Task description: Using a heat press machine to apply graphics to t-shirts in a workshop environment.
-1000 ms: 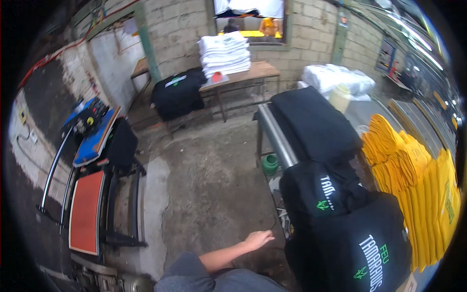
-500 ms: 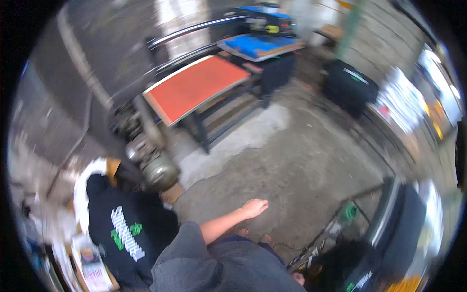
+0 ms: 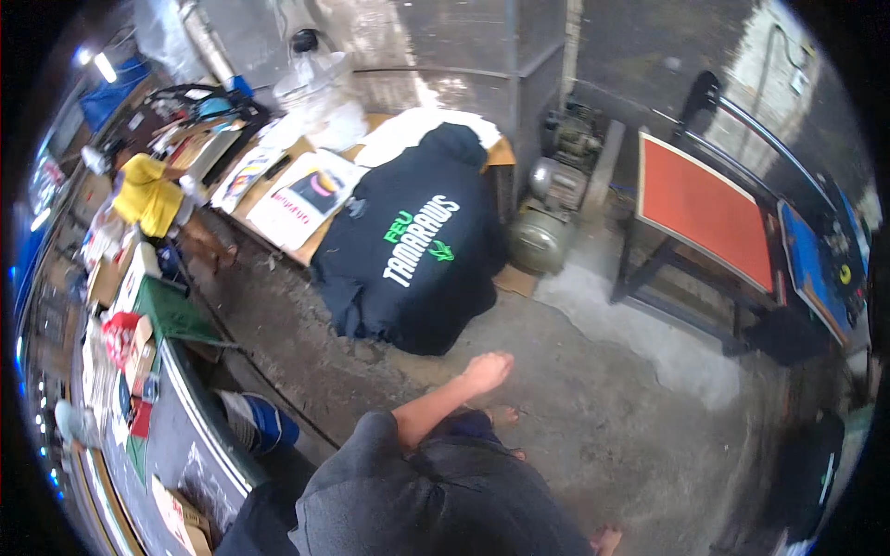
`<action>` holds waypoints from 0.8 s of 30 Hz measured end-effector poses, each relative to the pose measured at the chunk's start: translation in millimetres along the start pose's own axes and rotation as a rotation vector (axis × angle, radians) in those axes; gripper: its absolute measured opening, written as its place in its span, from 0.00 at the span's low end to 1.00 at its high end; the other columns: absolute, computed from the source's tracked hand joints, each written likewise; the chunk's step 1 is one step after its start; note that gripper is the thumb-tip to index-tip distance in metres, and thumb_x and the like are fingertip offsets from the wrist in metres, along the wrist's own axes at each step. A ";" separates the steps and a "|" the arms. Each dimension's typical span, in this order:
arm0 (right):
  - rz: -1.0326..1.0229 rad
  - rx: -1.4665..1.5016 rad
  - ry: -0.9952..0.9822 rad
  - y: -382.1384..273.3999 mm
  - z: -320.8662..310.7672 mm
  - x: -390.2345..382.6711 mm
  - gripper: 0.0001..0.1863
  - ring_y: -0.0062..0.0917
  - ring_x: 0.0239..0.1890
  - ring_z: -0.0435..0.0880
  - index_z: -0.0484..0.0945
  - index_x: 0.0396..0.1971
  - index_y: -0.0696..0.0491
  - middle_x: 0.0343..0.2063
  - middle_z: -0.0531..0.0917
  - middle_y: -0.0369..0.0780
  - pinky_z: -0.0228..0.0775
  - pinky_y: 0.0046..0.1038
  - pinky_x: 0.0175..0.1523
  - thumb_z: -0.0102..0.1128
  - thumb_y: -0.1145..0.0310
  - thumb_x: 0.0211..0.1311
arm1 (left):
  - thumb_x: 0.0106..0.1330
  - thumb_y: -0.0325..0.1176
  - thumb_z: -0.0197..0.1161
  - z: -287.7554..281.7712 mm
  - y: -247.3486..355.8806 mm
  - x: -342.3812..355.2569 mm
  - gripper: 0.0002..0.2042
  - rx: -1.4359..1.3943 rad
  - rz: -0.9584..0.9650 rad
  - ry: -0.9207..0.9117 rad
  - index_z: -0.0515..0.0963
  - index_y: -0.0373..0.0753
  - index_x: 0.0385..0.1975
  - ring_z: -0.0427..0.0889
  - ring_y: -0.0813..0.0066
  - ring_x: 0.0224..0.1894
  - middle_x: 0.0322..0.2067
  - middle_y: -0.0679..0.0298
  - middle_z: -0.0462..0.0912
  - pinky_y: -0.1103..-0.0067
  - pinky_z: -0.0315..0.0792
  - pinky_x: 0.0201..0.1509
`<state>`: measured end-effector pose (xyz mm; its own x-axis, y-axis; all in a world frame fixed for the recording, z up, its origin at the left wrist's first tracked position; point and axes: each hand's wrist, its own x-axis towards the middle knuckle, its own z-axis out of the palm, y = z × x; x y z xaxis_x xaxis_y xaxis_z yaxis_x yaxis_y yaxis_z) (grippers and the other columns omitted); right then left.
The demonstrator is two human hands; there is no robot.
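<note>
My left hand (image 3: 489, 371) hangs in front of me above the concrete floor, its fingers curled in, and nothing shows in it. Nearest to it is a black shirt (image 3: 417, 306) with white and green print, draped over the end of a wooden table (image 3: 298, 248). Only a small part of my right hand (image 3: 607, 539) shows at the lower edge; its fingers cannot be made out. No object shows by it.
An air compressor (image 3: 542, 243) stands beyond the shirt. To the right is an orange-red printing board (image 3: 705, 218) on a dark frame, with a blue board (image 3: 808, 269) beside it. A long dark table (image 3: 199, 435) runs along the left; a person in yellow (image 3: 148, 195) stands further off.
My view has swung left, so the shirt, compressor and orange-red board now sit further right. The left-hand table and the person in yellow have come into sight. My left hand remains curled.
</note>
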<state>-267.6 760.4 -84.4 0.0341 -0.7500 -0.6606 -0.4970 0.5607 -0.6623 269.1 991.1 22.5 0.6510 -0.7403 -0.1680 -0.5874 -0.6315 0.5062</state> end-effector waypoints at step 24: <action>-0.335 -1.094 -0.569 -206.5 287.6 -21.4 0.13 0.28 0.24 0.81 0.79 0.37 0.56 0.24 0.81 0.43 0.71 0.27 0.28 0.49 0.74 0.52 | 0.54 0.30 0.58 -241.0 -356.2 -27.3 0.02 0.216 -0.848 0.722 0.76 0.41 0.25 0.79 0.59 0.33 0.29 0.59 0.78 0.65 0.72 0.38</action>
<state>83.7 761.6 -35.2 0.5255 -0.3904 -0.7559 -0.8347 -0.4085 -0.3693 576.4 1291.9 50.7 0.9624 0.2074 0.1757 0.1500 -0.9443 0.2928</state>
